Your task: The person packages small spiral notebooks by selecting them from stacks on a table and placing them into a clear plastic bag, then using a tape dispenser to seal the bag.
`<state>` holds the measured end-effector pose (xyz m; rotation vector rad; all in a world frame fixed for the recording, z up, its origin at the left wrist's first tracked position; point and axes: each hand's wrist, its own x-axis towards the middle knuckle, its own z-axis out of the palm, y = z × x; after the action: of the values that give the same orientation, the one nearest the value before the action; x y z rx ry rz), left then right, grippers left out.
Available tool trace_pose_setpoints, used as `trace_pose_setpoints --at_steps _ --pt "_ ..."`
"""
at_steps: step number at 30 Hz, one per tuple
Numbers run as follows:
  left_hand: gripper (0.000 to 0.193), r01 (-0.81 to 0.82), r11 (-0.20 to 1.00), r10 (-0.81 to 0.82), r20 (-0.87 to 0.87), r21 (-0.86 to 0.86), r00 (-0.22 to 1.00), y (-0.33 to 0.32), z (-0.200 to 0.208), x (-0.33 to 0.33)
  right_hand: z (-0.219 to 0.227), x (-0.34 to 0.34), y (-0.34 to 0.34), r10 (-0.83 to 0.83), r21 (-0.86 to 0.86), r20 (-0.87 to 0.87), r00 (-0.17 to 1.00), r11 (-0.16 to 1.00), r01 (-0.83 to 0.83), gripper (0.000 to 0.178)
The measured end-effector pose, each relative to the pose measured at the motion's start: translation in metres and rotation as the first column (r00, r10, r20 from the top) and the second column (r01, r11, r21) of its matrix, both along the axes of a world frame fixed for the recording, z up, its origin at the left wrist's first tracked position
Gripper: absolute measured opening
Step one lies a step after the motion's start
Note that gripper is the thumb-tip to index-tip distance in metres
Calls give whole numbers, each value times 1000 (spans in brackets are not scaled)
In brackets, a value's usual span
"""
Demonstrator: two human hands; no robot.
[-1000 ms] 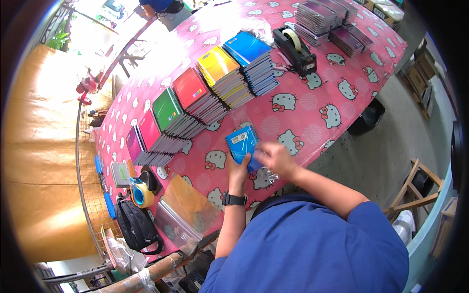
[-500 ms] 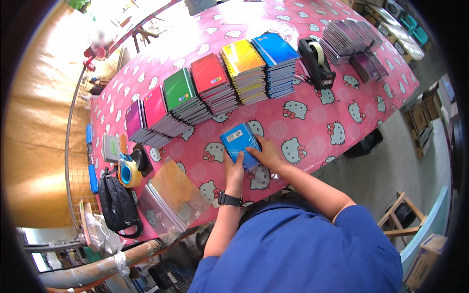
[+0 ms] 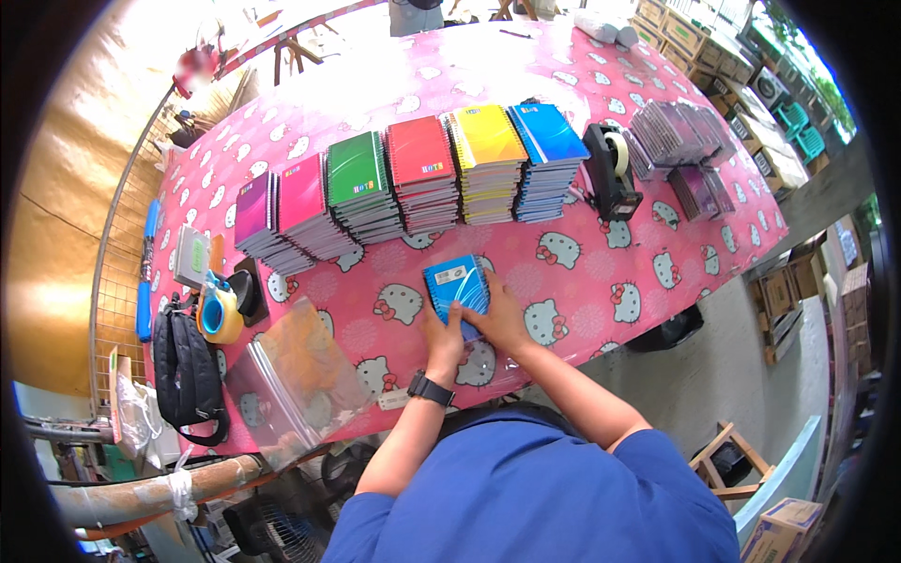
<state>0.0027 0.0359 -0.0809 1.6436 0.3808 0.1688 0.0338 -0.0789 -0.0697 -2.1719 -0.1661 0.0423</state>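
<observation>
Both hands hold a blue spiral notebook [image 3: 457, 280] above the near side of the table, a white label on its upper part. My left hand [image 3: 442, 336] grips its lower left, thumb lying across the cover. On the lower right edge, my right hand [image 3: 500, 319] is closed round it, thumb pointing inward. Whether it is one notebook or a small bundle I cannot tell. Beyond stand stacks of spiral notebooks in a row: purple [image 3: 252, 212], pink [image 3: 301, 194], green [image 3: 356, 167], red [image 3: 418, 152], yellow [image 3: 487, 137] and blue [image 3: 546, 133].
A black tape dispenser [image 3: 615, 178] stands right of the stacks, beside piles of plastic-wrapped notebooks [image 3: 678, 136]. Clear plastic bags [image 3: 300, 375] lie at the near left, by a black bag [image 3: 189, 371] and a tape roll [image 3: 221, 315]. A pink patterned cloth [image 3: 601, 272] covers the table.
The whole view has shifted, with more of the far table end showing. The blue notebook is turned a little more upright, and my right hand sits lower along its edge. Both hands still hold it.
</observation>
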Motion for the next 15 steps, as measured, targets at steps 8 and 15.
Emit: trace_pose_setpoints --at_steps 8,15 --pt "47 -72 974 61 57 214 997 10 -34 -1 -6 -81 -66 216 -128 -206 954 961 -246 47" --pt "50 -5 1000 5 -6 5 1000 14 -42 0 41 -23 -46 222 -110 330 917 974 -197 27"
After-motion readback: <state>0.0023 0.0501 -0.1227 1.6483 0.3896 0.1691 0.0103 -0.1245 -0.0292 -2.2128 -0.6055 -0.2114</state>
